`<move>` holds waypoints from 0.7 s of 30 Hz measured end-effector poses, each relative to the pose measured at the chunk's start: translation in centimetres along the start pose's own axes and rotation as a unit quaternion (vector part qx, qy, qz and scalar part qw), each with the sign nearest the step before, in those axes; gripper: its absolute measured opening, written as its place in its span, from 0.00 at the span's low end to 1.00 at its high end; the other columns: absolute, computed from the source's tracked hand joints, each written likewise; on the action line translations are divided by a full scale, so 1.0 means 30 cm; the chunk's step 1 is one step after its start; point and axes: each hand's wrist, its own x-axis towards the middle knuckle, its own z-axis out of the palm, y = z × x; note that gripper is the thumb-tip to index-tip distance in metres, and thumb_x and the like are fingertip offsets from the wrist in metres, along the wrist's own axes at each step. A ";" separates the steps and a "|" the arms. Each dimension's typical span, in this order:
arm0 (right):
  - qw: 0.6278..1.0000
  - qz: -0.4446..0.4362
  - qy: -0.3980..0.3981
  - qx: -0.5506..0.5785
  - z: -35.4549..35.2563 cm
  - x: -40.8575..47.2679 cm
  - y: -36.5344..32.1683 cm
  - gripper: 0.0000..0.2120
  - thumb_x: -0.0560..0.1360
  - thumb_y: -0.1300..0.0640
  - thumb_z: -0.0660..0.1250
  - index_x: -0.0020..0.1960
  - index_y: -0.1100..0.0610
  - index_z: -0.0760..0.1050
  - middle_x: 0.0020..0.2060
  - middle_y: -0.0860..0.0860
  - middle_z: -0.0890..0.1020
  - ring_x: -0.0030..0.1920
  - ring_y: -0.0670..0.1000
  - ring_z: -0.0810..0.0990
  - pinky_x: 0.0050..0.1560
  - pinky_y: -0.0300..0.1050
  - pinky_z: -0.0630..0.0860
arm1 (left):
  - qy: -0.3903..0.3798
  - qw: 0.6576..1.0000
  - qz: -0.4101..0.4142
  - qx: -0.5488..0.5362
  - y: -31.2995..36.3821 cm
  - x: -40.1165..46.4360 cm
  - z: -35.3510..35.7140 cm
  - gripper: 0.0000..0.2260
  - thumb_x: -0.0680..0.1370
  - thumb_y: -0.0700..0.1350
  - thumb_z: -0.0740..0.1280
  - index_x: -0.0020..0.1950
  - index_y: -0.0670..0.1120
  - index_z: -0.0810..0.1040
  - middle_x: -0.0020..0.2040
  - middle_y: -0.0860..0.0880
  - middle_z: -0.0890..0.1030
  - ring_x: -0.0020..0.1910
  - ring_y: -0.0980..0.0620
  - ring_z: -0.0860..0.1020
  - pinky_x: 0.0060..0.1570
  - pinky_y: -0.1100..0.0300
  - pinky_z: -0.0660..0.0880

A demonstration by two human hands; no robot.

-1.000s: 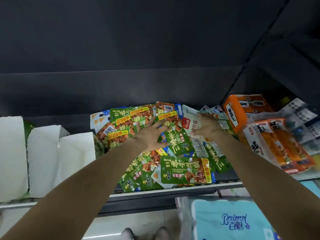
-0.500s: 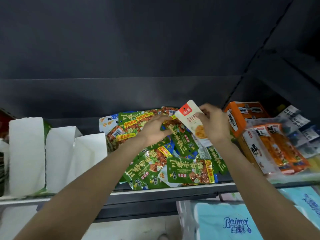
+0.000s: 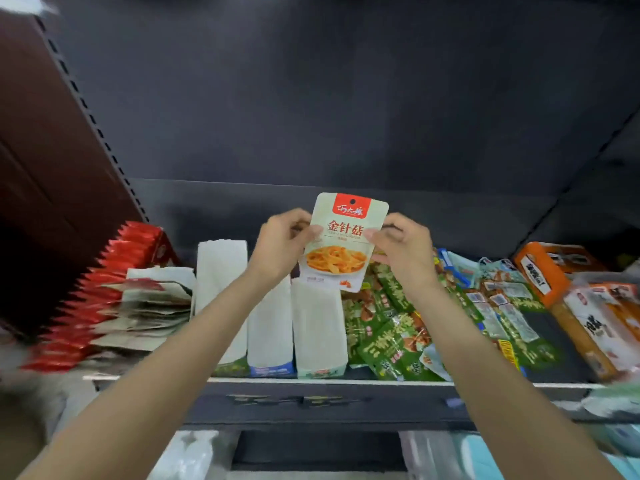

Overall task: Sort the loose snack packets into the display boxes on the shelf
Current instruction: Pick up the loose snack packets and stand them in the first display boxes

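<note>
The left hand (image 3: 282, 244), which had rested on the green pile, now pinched the mushroom packet (image 3: 341, 241) alongside the right hand (image 3: 403, 249). Lifted upright between them above the white display boxes (image 3: 317, 327), it looked ready for boxing.

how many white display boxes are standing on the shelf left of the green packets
3, side by side: the left box behind the left forearm, the middle box, and the right box next to the green packets. Others may be hidden behind the arms.
</note>
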 end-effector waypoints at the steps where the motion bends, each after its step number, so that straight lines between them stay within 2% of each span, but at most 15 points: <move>1: 1.000 -0.015 0.003 -0.005 0.069 -0.017 -0.021 0.03 0.75 0.64 0.67 0.44 0.58 0.76 0.41 0.50 0.84 0.42 0.45 0.84 0.41 0.42 0.81 | 0.005 1.000 0.006 0.002 -0.014 -0.015 -0.070 0.04 0.78 0.44 0.66 0.44 0.46 0.77 0.46 0.51 0.83 0.45 0.53 0.82 0.46 0.48 0.81; 4: 0.997 -0.070 0.024 -0.035 0.271 -0.070 -0.067 0.03 0.75 0.63 0.67 0.43 0.57 0.77 0.42 0.48 0.84 0.44 0.44 0.84 0.42 0.45 0.82 | 0.030 0.999 0.033 0.020 -0.063 -0.061 -0.274 0.04 0.77 0.43 0.67 0.45 0.43 0.79 0.45 0.50 0.83 0.46 0.53 0.82 0.48 0.49 0.80; 9: 0.986 -0.144 0.037 -0.081 0.538 -0.155 -0.097 0.03 0.76 0.63 0.66 0.48 0.62 0.76 0.42 0.46 0.82 0.45 0.42 0.82 0.42 0.41 0.80 | 0.059 0.995 0.055 0.056 -0.159 -0.123 -0.521 0.04 0.76 0.41 0.68 0.46 0.42 0.80 0.44 0.51 0.84 0.45 0.56 0.81 0.50 0.55 0.78; 13: 0.984 -0.153 0.010 -0.090 0.691 -0.197 -0.091 0.04 0.76 0.63 0.65 0.48 0.64 0.75 0.45 0.49 0.82 0.49 0.44 0.81 0.43 0.43 0.81 | 0.087 0.989 0.057 0.103 -0.218 -0.166 -0.656 0.05 0.77 0.42 0.67 0.48 0.41 0.81 0.45 0.51 0.83 0.44 0.56 0.80 0.44 0.70 0.74; 16: 0.987 -0.136 -0.016 -0.090 0.779 -0.208 -0.069 0.03 0.76 0.62 0.65 0.49 0.62 0.75 0.47 0.50 0.83 0.50 0.46 0.81 0.47 0.49 0.81 | 0.099 0.986 0.048 0.123 -0.264 -0.189 -0.734 0.05 0.76 0.42 0.68 0.49 0.42 0.81 0.44 0.50 0.83 0.44 0.55 0.80 0.46 0.65 0.75; 18: 0.986 -0.123 -0.038 -0.107 0.827 -0.214 -0.052 0.04 0.76 0.62 0.66 0.50 0.61 0.76 0.48 0.51 0.83 0.51 0.47 0.81 0.49 0.49 0.81 | 0.099 0.990 0.037 0.093 -0.295 -0.208 -0.774 0.05 0.76 0.42 0.68 0.52 0.45 0.78 0.43 0.53 0.82 0.42 0.58 0.80 0.47 0.67 0.75; 21: 0.979 -0.122 -0.067 -0.148 0.873 -0.228 -0.044 0.01 0.75 0.63 0.66 0.47 0.60 0.76 0.46 0.52 0.83 0.49 0.49 0.81 0.47 0.40 0.79 | 0.081 0.992 0.046 0.083 -0.338 -0.236 -0.812 0.06 0.76 0.42 0.68 0.52 0.47 0.77 0.43 0.55 0.81 0.43 0.59 0.79 0.46 0.67 0.75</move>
